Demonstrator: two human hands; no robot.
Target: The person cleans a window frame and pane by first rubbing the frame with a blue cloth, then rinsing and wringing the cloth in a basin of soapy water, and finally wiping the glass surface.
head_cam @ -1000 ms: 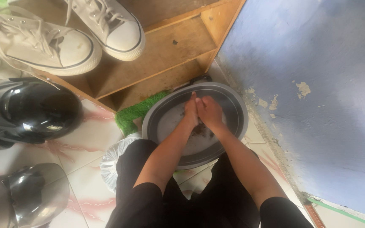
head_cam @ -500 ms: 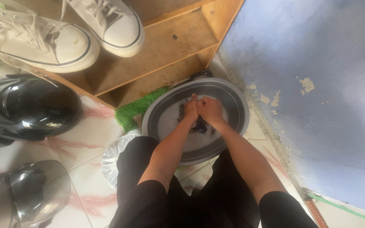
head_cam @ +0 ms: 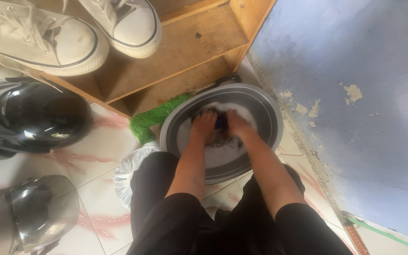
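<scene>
While both forearms reach straight down and forward from the knees, the left hand (head_cam: 204, 123) and the right hand (head_cam: 236, 122) press side by side into the round grey plastic basin (head_cam: 265, 113) on the tiled floor (head_cam: 95, 184). Between them sits a small dark purple cloth (head_cam: 220, 122), half sunk in soapy white water (head_cam: 223, 153) flecked with dark specks. Left fingers are curled down over the cloth's edge; right fingers bend onto its other side, gripping it. Wrists are angled downward, elbows slightly bent. Just beside the basin lie a green artificial-grass mat (head_cam: 153, 122) and a wooden shoe shelf (head_cam: 185, 52).
</scene>
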